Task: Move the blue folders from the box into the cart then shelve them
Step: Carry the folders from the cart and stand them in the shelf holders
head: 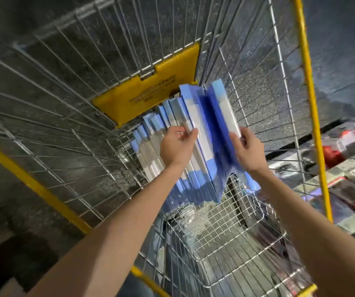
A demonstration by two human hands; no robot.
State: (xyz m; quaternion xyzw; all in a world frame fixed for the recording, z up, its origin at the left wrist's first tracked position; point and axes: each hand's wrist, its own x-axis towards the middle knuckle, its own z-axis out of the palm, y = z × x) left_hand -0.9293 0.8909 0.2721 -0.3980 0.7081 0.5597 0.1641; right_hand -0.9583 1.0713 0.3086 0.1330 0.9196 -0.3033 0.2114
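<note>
Folders: the row of blue shrink-wrapped folders stands on edge in the silver wire shopping cart, spines up.
Left hand: the left hand is curled over the spines mid-row, probably steadying the row so it does not fan over.
Right hand: the right hand grips the end blue folder, which is tilted off the row with a gap between them; the view is blurred.
Stage: adding or lifting out, cannot tell which.
Surroundings: a yellow plastic flap lies beyond the row; blurred shelf goods are at right.
Obstruction: the cart's right wire wall is just beside the end folder, so the swing is likely tight.
</note>
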